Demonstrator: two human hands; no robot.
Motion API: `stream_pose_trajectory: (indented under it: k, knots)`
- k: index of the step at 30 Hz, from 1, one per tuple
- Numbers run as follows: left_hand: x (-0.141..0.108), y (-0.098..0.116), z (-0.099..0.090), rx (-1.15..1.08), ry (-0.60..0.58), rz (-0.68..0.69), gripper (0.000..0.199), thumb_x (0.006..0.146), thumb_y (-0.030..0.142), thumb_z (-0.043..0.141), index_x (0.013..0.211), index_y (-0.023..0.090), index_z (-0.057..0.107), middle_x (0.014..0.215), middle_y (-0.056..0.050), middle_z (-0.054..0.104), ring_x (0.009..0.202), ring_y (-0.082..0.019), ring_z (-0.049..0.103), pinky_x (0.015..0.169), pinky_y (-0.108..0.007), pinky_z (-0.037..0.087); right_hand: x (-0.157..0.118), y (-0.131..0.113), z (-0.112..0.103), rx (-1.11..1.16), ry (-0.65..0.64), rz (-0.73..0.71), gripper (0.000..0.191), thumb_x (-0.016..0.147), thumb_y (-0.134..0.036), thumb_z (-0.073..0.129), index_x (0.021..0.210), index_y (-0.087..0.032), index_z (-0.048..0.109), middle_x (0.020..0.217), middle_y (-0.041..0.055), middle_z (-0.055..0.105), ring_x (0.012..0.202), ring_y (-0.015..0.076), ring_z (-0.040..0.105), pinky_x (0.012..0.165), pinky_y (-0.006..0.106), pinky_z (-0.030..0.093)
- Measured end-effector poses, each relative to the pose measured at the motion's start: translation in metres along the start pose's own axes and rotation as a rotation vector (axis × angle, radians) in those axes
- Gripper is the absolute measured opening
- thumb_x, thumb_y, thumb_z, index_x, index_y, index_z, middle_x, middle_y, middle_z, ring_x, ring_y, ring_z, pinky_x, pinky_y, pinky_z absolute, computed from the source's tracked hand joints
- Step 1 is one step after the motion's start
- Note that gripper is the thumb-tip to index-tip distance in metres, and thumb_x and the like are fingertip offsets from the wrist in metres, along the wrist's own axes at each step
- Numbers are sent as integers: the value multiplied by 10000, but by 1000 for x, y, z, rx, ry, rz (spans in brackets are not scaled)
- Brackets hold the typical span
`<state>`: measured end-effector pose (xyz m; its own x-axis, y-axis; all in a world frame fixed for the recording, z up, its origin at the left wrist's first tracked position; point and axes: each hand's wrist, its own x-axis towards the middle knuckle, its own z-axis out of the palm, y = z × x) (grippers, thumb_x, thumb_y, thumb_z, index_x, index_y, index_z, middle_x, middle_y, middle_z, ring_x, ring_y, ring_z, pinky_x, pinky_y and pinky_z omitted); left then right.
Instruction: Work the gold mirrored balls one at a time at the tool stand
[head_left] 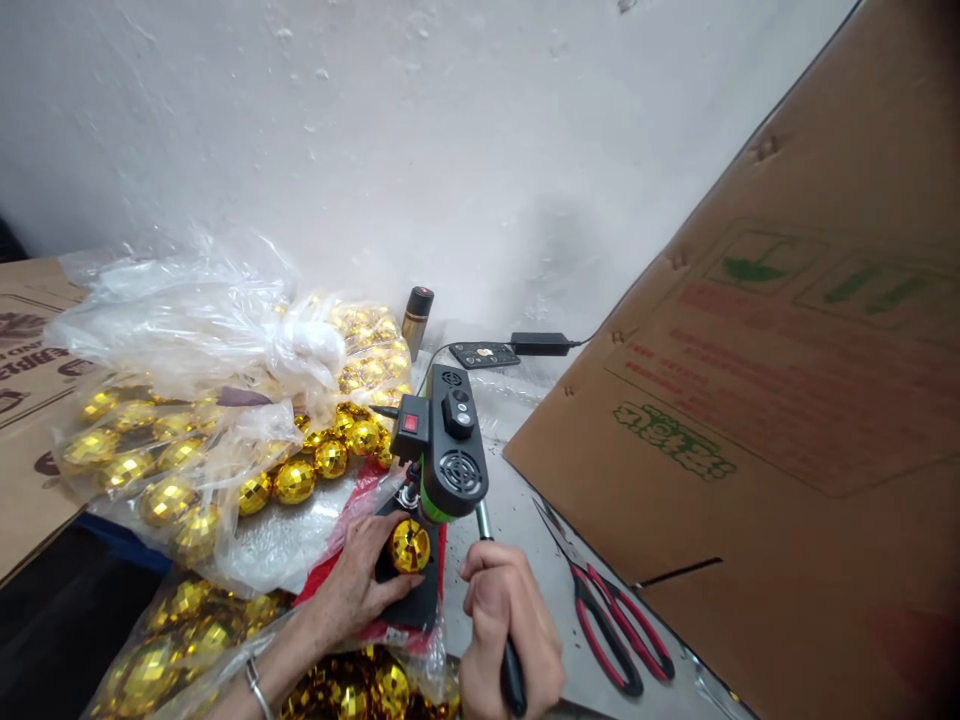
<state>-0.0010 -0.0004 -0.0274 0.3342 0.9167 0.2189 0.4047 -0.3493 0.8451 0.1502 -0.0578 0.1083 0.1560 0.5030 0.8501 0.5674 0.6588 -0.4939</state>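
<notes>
My left hand (358,572) grips a gold mirrored ball (409,547) between thumb and fingers, on the black base (424,598) of a small bench drill press (456,440). The ball sits right below the front of the press head; the bit itself is hidden. My right hand (510,620) is wrapped round the black handle (513,680) of the press's metal lever (484,522). Red plastic lies under the base. A clear plastic bag (225,350) full of gold balls stands left of the press, and more bagged gold balls (349,690) lie in front.
Scissors with red and black handles (619,620) lie right of the press. A large cardboard box (750,400) leans along the right side. Behind the press are a dark-capped can (417,318), a black power adapter (540,344) with its cord, and the wall (450,150).
</notes>
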Motion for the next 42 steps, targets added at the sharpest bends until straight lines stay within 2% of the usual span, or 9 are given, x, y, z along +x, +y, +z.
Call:
stream_pose_trajectory:
  k: [4,11,16,22,29,36,40,42]
  knots:
    - [-1,0,4,-3,16,-1,603,860,355,828,1425,230,658,1354,-157,745,1268,-380,667,1129,-565,523,-12,9,10,-3,106,-27,334,1065,-97,421,763,-223,488,711,-23,525,628,102,556,558,245,419]
    - [-1,-2,8,-7,40,8,581,855,349,837,1402,246,672,1314,-135,751,1238,-372,660,1089,-552,536,-13,9,16,-10,182,-7,355,1069,-128,435,734,-215,514,717,-20,534,612,107,546,542,256,391]
    - [1,-4,6,-19,8,41,629,844,364,852,1423,220,653,1303,-148,750,1223,-380,666,1085,-565,531,-15,8,18,-25,180,-9,373,1081,-145,434,719,-207,497,751,-24,546,613,84,520,543,233,398]
    - [1,-6,9,10,39,40,616,839,351,846,1407,198,663,1295,-156,754,1215,-385,665,1076,-566,533,-11,6,21,-53,212,-11,392,1089,-186,432,699,-217,458,716,-38,518,587,88,500,538,255,395]
    - [1,-9,11,21,43,50,634,833,366,853,1413,198,661,1278,-156,754,1198,-383,665,1058,-564,539,-12,8,23,-49,225,-24,386,1085,-195,435,701,-222,461,698,-47,512,584,103,485,628,300,435]
    - [1,-10,15,29,63,52,618,842,378,844,1407,218,653,1256,-142,756,1194,-376,663,1061,-555,534,-17,16,25,-27,209,-43,381,1097,-162,404,726,-221,469,727,-43,505,622,100,485,694,284,461]
    - [3,-8,13,32,48,43,614,834,361,844,1400,212,656,1274,-150,753,1209,-381,664,1067,-560,532,-20,19,26,-29,249,-64,374,1092,-148,397,733,-222,469,717,-51,499,611,95,481,748,291,485]
    - [4,-5,10,29,31,32,597,833,332,839,1390,213,663,1288,-151,751,1219,-382,665,1072,-566,528,-22,19,25,-47,230,-65,377,1094,-139,389,734,-224,464,722,-49,509,614,95,493,764,293,492]
